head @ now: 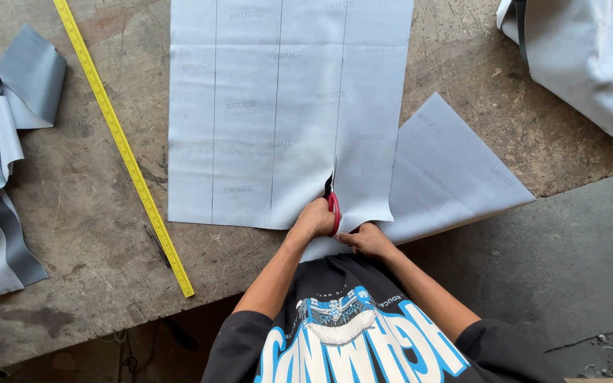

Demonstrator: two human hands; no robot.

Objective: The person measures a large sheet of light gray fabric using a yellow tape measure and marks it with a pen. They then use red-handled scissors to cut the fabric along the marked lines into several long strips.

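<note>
Scissors cutting into the grey sheet at the near edge of the workbench.

Your left hand (315, 218) is closed around the red-handled scissors (331, 198), whose blades point away from you along a ruled line in the grey sheet (278, 106). Your right hand (369, 240) pinches the sheet's near edge just beside the cut. The sheet lies flat on the workbench (79, 191), its near edge close to the bench's front edge; a cut strip (455, 170) angles off to the right and overhangs the bench corner. A yellow measuring tape (125, 145) runs diagonally to the left, well apart from the sheet, with a pen (156, 243) touching it near the front edge. Folded grey offcuts (1, 142) crowd the left edge; bare bench lies between tape and sheet.
</note>
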